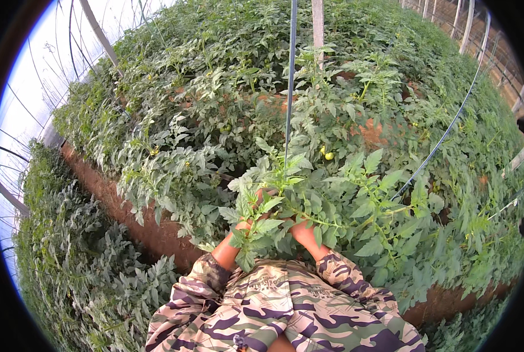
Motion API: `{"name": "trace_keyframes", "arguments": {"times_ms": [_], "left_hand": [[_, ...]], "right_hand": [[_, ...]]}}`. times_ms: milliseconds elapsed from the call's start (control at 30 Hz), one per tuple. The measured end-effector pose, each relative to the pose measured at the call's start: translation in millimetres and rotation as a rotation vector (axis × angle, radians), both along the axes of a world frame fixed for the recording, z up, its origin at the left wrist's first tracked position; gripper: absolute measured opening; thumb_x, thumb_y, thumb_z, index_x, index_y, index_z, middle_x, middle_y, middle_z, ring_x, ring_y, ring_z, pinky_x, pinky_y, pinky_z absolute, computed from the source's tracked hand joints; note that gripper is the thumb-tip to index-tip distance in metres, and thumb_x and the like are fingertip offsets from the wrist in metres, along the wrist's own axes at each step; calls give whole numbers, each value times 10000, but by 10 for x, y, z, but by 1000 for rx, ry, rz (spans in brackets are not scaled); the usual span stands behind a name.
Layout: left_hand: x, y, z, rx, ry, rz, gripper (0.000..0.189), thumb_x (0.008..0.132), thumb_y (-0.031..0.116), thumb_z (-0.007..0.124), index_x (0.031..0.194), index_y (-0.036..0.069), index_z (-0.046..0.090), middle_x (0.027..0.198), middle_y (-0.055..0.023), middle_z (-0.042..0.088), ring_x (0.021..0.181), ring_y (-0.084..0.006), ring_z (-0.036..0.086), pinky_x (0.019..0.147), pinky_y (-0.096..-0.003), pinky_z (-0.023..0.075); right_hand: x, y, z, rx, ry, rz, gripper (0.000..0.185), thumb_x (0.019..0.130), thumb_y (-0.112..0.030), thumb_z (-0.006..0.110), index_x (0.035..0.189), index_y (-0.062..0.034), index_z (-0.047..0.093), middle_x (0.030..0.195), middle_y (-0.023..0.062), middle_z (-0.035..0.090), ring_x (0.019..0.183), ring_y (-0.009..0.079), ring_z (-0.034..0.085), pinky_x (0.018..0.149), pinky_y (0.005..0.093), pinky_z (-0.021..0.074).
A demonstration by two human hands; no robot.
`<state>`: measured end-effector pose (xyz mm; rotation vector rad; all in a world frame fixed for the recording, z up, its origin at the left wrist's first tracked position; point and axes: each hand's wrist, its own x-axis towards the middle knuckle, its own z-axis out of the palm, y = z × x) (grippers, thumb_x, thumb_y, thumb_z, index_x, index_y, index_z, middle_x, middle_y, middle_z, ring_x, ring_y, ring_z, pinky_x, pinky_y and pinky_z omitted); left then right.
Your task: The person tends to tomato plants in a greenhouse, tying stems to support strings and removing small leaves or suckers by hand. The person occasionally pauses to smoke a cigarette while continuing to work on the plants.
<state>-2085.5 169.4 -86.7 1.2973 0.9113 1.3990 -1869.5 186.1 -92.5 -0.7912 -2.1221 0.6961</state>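
Both my forearms reach from camouflage sleeves into a leafy tomato plant (262,220) straight in front of me. Leaves cover most of my left hand (260,200), near the stem top at centre; its grip cannot be made out. My right hand (295,220) is also largely behind foliage, close beside the left, its fingers hidden. A dark taut string (290,88) runs down from above and meets the plant just beyond my hands. Leafy tomato shoots (376,215) spread to the right of my right wrist.
Green tomatoes (329,155) hang beyond my hands. A second string (442,138) slants down at the right. Dense tomato rows stand ahead, with a pale post (318,31) among them. A bare reddish soil path (125,215) runs at the left, beside another plant row (81,264).
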Motion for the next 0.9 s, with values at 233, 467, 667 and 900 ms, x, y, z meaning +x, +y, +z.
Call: {"name": "trace_keyframes", "arguments": {"times_ms": [233, 467, 667, 900], "left_hand": [[-217, -309, 268, -236, -119, -128, 599, 1033, 278, 600, 1544, 39, 401, 1485, -108, 518, 1366, -238, 490, 1163, -395, 382], [-354, -611, 608, -172, 525, 32, 607, 955, 191, 659, 1518, 63, 473, 1498, -112, 506, 1373, -289, 487, 1160, -397, 369], [-134, -925, 1063, 207, 799, -48, 677, 853, 142, 676, 1510, 168, 514, 1500, -135, 499, 1317, -336, 547, 1092, -424, 452], [22, -853, 1400, 294, 965, 95, 753, 841, 159, 754, 1532, 91, 461, 1437, -209, 517, 1241, -400, 575, 1037, -447, 493]], "right_hand": [[-2, -228, 875, -887, 695, 262, 251, 990, -39, 599, 1236, 12, 603, 991, 97, 688, 876, 156, 680, 767, 312, 559], [-89, -112, 741, -329, -17, 107, 438, 869, -70, 698, 1299, -39, 620, 1112, 124, 682, 856, 277, 689, 809, 386, 547], [-161, 62, 357, -164, 309, 439, 573, 857, -159, 732, 1406, -83, 587, 1423, 134, 596, 1310, 320, 565, 1053, 430, 474], [-174, 9, 722, -920, 139, 365, 494, 873, -129, 754, 1334, -48, 595, 1164, 144, 713, 967, 241, 705, 845, 366, 544]]}}
